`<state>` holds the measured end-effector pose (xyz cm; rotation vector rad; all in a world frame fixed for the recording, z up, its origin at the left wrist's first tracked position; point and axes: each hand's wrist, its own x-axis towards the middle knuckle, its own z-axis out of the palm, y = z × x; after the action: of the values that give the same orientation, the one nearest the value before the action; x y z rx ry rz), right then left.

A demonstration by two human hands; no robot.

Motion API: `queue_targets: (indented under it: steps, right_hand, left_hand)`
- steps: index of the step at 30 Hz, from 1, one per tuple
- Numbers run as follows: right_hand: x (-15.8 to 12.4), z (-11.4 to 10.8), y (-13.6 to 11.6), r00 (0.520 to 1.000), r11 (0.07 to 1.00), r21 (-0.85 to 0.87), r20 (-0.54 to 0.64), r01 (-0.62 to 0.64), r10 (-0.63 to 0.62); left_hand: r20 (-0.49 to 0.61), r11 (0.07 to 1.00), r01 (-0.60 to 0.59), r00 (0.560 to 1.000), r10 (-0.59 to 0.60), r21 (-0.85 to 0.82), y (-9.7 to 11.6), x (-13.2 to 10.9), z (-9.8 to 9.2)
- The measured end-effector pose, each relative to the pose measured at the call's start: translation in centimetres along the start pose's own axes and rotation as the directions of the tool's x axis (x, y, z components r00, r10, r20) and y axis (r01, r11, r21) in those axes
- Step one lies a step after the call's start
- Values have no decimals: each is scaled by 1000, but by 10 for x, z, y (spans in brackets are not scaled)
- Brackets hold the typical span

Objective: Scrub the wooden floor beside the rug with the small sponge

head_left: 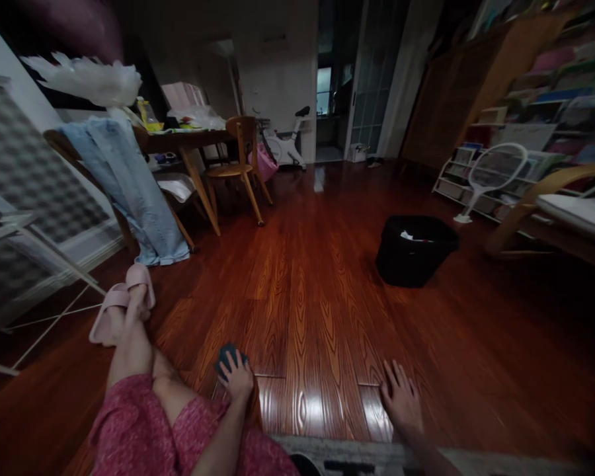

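Observation:
My left hand point(238, 378) lies with spread fingers on a dark teal cloth point(227, 357), which rests on the glossy reddish-brown wood floor point(302, 297). What the cloth is exactly is hard to make out. Over to the right, my right hand point(401, 395) rests on bare floorboards, fingers apart and nothing in them. My legs, in a pink skirt point(133, 423) and pink slippers point(140, 279), stretch out at the left.
A black bin point(414, 254) stands on the floor at the right. Behind it are a white racket-shaped item point(496, 168) and crowded shelves. Jeans point(129, 192) hang over a chair by the table point(188, 139) at the left. A grey rug edge point(367, 451) lies below.

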<state>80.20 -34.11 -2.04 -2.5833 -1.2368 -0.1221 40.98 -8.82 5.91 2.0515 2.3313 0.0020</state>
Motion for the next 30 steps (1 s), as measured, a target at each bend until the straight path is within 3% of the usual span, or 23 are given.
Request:
queue_targets:
  steps: [2, 4, 6, 7, 8, 10, 13, 14, 15, 16, 17, 18, 19, 20, 22, 23, 24, 25, 26, 27, 28, 30]
  right_hand:
    - [0, -1, -1, 1000, 1000, 3, -9, -1, 1]
    - [-1, -2, -3, 1000, 1000, 7, -17, 1, -1]
    - [-1, -4, -4, 1000, 1000, 8, -14, -2, 2]
    - [-2, -5, -4, 1000, 1000, 6, -9, -4, 4]
    - [-2, -6, -4, 1000, 1000, 3, -4, -5, 5]
    - [-3, -7, -4, 1000, 1000, -2, -1, -2, 2]
    - [-4, -9, -4, 1000, 1000, 1, -16, 7, -7]
    - [-4, -10, -5, 1000, 1000, 5, -19, 7, -7]
    - [-4, -11, -5, 1000, 1000, 9, -20, 5, -5]
    - [-4, -12, -6, 1000, 1000, 12, -19, 3, -3]
    - [-4, -13, -7, 1000, 1000, 14, -18, 3, -2]
    - [-4, -14, -7, 1000, 1000, 14, -17, 2, -2]
    - [-4, -15, -8, 1000, 1000, 14, -18, 1, -1]
    - [-4, -15, -8, 1000, 1000, 14, -20, -1, 1]
    - [-4, -15, -9, 1000, 1000, 14, -21, -7, 8]
    - [-4, -15, -9, 1000, 1000, 15, -20, -11, 12]
    - [-4, -15, -9, 1000, 1000, 16, -18, -13, 14]
    - [-4, -15, -9, 1000, 1000, 18, -17, -13, 13]
    - [-4, -15, -9, 1000, 1000, 19, -15, -10, 10]
    - [-4, -16, -9, 1000, 1000, 18, -13, -6, 6]
    - [-4, -17, -9, 1000, 1000, 17, -12, -1, 1]
    - [-4, -19, -9, 1000, 1000, 13, -6, 7, -7]
  left_hand:
    - [-18, 1000, 16, 1000, -16, 17, 4, -4, 2]
    - [-14, 998, -59, 998, 60, 7, 23, -17, 4]
    - [27, 961, -272, 962, 273, -37, 50, -40, 7]
    - [66, 907, -414, 905, 419, -82, 64, -55, 8]
    - [99, 827, -543, 824, 558, -142, 78, -71, 11]
    - [131, 614, -740, 604, 786, -273, 100, -106, 16]
    - [95, 180, -897, 155, 983, -403, 121, -147, 23]
    - [76, 62, -907, 34, 997, -417, 124, -154, 24]
    - [62, -22, -907, -53, 997, -421, 125, -155, 24]
    - [54, -61, -906, -92, 994, -419, 125, -152, 22]
    - [56, -52, -909, -83, 995, -414, 123, -144, 20]
    - [66, -2, -914, -32, 997, -405, 120, -132, 17]
    - [84, 97, -917, 70, 994, -387, 114, -118, 13]
    - [106, 233, -904, 209, 972, -359, 107, -101, 9]
    - [132, 566, -777, 552, 823, -276, 87, -67, 1]
    - [122, 727, -646, 722, 681, -231, 75, -51, -3]
    - [106, 863, -464, 865, 490, -197, 62, -37, -6]
    - [87, 950, -255, 958, 274, -179, 49, -26, -7]
    - [58, 982, -62, 996, 73, -180, 38, -17, -8]
    - [31, 980, 69, 997, -64, -187, 28, -11, -8]
    - [19, 971, 141, 990, -141, -192, 21, -7, -7]
    - [12, 966, 170, 985, -171, -193, 18, -9, -3]
